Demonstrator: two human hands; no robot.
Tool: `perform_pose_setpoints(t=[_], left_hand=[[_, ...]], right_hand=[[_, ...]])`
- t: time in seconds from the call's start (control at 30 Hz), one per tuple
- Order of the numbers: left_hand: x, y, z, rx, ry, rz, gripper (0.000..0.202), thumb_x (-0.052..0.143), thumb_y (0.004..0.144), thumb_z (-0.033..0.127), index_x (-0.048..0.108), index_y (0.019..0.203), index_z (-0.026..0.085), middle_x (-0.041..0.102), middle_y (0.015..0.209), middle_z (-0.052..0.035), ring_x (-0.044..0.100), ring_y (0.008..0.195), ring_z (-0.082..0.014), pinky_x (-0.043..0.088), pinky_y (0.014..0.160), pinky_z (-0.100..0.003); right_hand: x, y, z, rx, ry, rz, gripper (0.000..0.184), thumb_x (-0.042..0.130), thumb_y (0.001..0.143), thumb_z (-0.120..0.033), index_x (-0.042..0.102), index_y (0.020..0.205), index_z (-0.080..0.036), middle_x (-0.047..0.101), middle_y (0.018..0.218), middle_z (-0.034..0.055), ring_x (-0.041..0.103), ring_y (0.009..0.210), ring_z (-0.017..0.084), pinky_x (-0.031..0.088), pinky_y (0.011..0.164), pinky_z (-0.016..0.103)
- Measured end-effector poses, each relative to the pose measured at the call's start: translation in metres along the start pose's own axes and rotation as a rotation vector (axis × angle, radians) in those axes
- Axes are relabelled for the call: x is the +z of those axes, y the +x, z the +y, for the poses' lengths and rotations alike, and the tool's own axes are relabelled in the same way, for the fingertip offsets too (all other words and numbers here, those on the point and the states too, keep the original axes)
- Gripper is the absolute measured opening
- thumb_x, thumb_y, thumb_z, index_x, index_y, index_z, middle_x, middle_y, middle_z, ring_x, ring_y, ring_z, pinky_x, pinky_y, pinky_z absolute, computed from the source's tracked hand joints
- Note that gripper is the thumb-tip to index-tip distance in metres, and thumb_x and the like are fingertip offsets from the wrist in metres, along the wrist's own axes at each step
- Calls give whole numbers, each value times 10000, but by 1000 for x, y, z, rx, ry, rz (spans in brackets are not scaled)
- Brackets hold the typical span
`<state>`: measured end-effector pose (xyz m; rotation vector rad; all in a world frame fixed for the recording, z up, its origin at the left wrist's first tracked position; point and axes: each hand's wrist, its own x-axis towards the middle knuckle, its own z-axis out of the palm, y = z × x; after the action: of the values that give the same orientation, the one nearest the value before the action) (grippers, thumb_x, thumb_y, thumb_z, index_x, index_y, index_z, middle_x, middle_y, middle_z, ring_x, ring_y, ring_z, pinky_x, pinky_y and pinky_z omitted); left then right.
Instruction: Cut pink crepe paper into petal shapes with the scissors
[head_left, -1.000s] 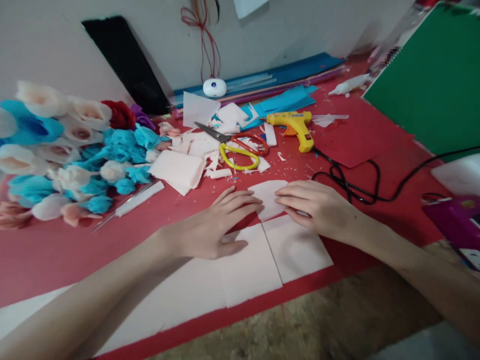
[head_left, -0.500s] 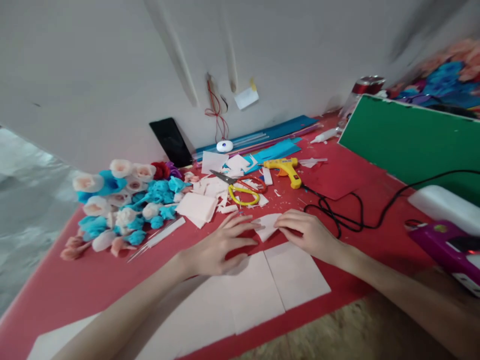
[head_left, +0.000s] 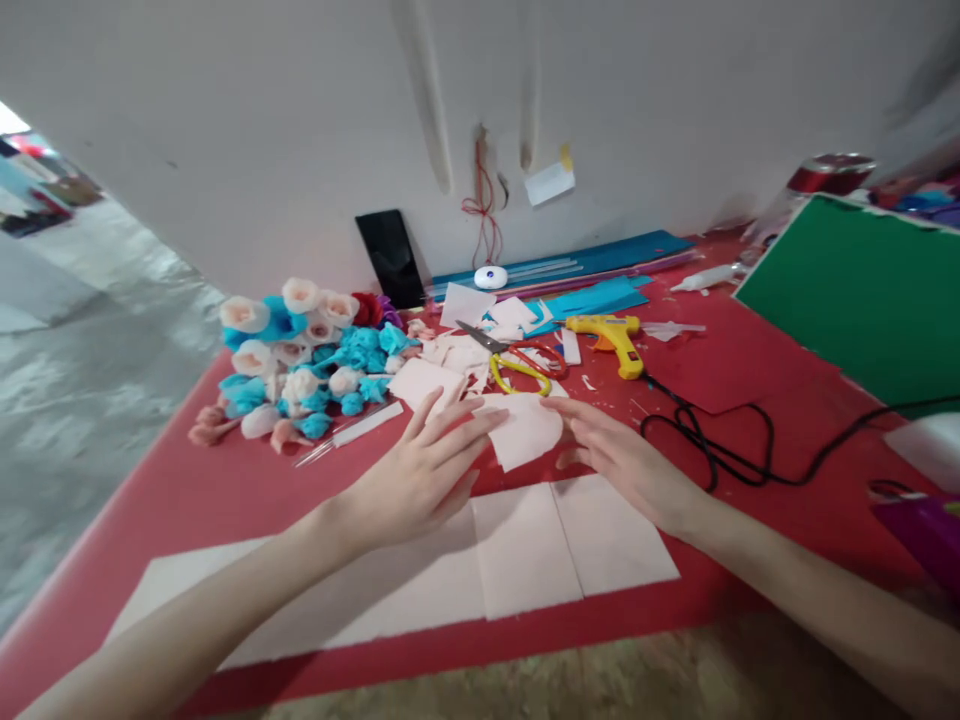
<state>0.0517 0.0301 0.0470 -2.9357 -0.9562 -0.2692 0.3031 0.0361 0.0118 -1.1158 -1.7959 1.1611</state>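
A small pale pink paper piece [head_left: 526, 432] with a rounded right edge lies between my two hands. My left hand [head_left: 420, 465] has its fingers spread, and its fingertips touch the paper's left side. On the other side, my right hand [head_left: 626, 455] is open, with one fingertip at the paper's upper right edge and the thumb apart below. Pale paper squares [head_left: 525, 550] lie in a row in front of me, partly under my left forearm. Just beyond the piece are scissors [head_left: 517, 370] with yellow and red handles and a folded pale paper stack [head_left: 424, 385].
Crepe paper flowers [head_left: 300, 360] are heaped at the left. A yellow glue gun [head_left: 619, 340] trails a black cord [head_left: 705, 445] to the right. A dark phone [head_left: 390, 258] leans on the wall; a green board [head_left: 862, 300] stands at the right on the red table [head_left: 315, 680].
The view has swung left. The paper piece now looks wider and flatter between my hands. My right fingers have loosened from its edge and spread.
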Motion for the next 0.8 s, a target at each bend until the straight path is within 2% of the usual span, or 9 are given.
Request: perform_pose_setpoints(t=[0.07,0.13,0.27,0.4,0.5,0.57,0.67,0.73,0.8], left_hand=[[0,-10,3,-13,42,0,407,385,868,95,428,1269,149,416,1409,-89,285,1332,-289,130,1132,-575],[0,-23,5,-56,51,15,416,387,851,69,442,1257,142,410,1410,-102,281,1336,-296,175,1125,-566],[-4,-66,0,-271,-17,60,453,410,835,62,443,1274,171,374,1411,-133,283,1342,-308,331,1073,-497],[-5,-124,-15,-569,-206,-25,295,460,891,266,497,1181,233,549,1210,-96,572,1088,-222,520,869,-318],[0,-153,-25,-718,-324,-127,375,593,808,413,519,1140,256,609,1151,-67,614,1028,-225,542,841,-313],[3,-159,-28,-773,-359,-137,378,656,740,429,566,1051,236,640,1094,-75,630,993,-248,552,814,-330],[4,-153,-25,-839,-491,-163,242,621,757,370,600,949,225,673,964,-55,674,831,-215,566,661,-266],[1,-148,-22,-806,-537,-123,148,607,761,362,598,796,218,662,846,-23,671,721,-180,554,609,-234],[-4,-147,-19,-761,-499,-71,137,591,777,363,592,770,226,659,837,-8,663,714,-170,551,619,-230]], right_hand=[[11,8,-8,-27,10,-12,329,393,912,-288,536,1201,-216,632,1148,76,628,969,162,533,779,315],[21,15,-17,-53,-18,-20,283,438,882,-249,601,1108,-201,660,1085,71,637,936,163,526,789,326],[36,30,-23,-146,-153,-31,217,473,861,-222,669,938,-174,690,950,71,638,901,177,515,780,344],[47,49,-17,-299,-324,-156,217,485,811,-99,690,824,-168,690,867,65,628,866,185,494,788,372],[57,60,-15,-398,-400,-242,283,443,797,-40,686,887,-154,684,947,82,621,896,181,489,799,362],[66,67,-18,-450,-422,-272,326,425,798,-25,670,967,-159,671,1021,79,610,946,168,479,833,346],[83,76,-25,-502,-428,-299,354,402,817,-25,647,1026,-172,655,1080,64,587,1012,151,460,877,323],[95,83,-28,-518,-421,-331,336,400,828,-33,643,1020,-164,649,1096,63,581,1026,146,461,876,307],[109,90,-28,-527,-406,-376,319,410,823,-30,643,1002,-154,645,1114,58,583,1022,134,462,873,280]])
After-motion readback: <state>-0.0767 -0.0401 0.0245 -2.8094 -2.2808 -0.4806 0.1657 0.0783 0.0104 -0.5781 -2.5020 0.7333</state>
